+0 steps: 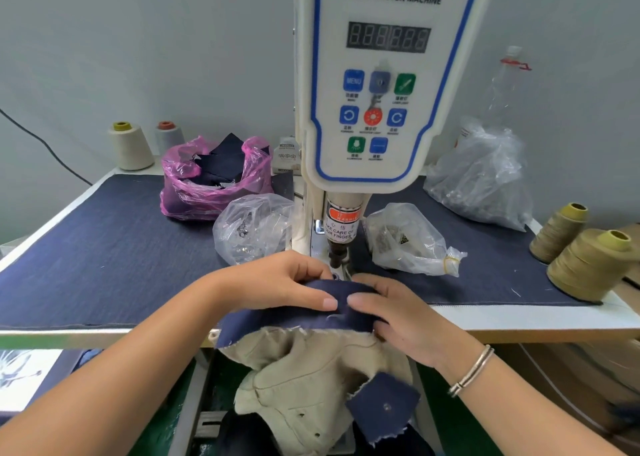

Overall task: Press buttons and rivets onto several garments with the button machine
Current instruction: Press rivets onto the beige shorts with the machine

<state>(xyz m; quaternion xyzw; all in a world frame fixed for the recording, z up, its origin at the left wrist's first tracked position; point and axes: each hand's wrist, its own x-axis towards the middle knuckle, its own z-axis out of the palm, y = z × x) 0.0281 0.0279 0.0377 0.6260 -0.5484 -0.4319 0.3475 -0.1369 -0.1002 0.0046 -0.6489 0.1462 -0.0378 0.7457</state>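
navy denim piece (304, 312) lies under the white button machine (377, 85), beige garment (311, 383) hanging below.

Both hands on a navy denim piece (294, 313) under the button machine (381, 75) head. Left hand (277, 279) gripping the cloth's far edge, thumb on top; right hand (394, 313) pinching the near-right edge, thumb tip almost meeting the left thumb. Beige garment (311, 379) hanging below the hands. Clear bags (408, 241) just beyond the hands; thread cones (588, 265) far right of the right hand.
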